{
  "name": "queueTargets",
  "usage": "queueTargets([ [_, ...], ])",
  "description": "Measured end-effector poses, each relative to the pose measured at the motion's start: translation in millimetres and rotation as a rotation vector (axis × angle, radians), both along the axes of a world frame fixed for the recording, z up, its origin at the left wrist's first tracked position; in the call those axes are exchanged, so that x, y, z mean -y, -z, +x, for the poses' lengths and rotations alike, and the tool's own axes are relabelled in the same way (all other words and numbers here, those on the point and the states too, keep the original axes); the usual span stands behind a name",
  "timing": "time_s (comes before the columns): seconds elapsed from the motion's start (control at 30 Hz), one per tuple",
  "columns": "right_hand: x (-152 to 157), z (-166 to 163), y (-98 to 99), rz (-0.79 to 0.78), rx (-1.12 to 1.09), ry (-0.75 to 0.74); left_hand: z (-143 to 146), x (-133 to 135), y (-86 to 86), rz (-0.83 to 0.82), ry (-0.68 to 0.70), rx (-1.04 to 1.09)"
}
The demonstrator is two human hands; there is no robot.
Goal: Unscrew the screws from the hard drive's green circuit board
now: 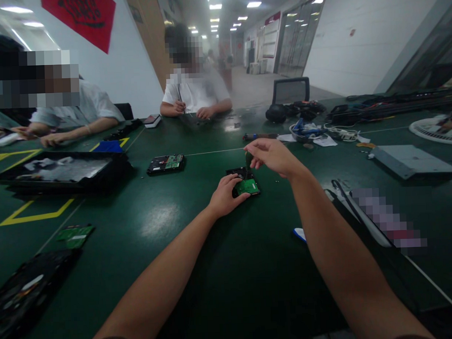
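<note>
Hands on one hard drive [249, 187]
Left hand [225, 195] clamps its near edge; right hand [273, 157] pinches a screwdriver [249, 158] above it. Second drive [166, 164] lies to its left.

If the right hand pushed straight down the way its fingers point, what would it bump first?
Probably the hard drive, which lies just below the right hand. The dark tool it pinches would arrive first, though depth is unclear.

Open green table [164, 221] runs near and left of the hard drive [249, 186], whose top is blocked by the left hand [225, 194], right hand [272, 155] and screwdriver [249, 159]; second drive [166, 164] and black tray [63, 170] obstruct far left, cables [306, 129] beyond, grey plate [411, 160] right.
</note>
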State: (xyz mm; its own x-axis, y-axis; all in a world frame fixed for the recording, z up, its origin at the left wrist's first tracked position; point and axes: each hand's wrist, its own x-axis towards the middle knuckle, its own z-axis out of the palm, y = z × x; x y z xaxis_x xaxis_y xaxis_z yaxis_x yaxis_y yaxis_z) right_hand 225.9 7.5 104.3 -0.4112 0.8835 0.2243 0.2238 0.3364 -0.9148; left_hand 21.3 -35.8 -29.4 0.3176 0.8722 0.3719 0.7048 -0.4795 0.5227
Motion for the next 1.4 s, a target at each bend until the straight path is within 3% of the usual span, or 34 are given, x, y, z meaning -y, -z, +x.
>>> queueTargets([
  [0.23,-2.4,1.9,-0.7,0.057,0.083,0.157,0.2,0.6,-0.5,-0.009,-0.009,0.006],
  [0.53,1.3,1.0,-2.0,-0.003,-0.009,-0.035,0.0,-0.5,1.6,0.005,-0.008,0.009],
  [0.8,-2.8,3.3,-0.1,0.052,0.076,0.121,-0.5,0.6,0.0,-0.014,-0.011,0.009],
  [1.07,0.7,0.6,-0.7,-0.024,0.017,-0.047,0.5,1.0,-1.2,-0.002,-0.008,0.015],
  [1.17,-0.7,1.0,0.8,-0.052,-0.018,-0.053,0.1,0.7,-0.6,-0.003,-0.003,0.01],
  [1.4,-2.3,3.5,0.0,0.049,0.071,0.013,0.5,-1.0,1.6,-0.002,-0.009,0.006],
])
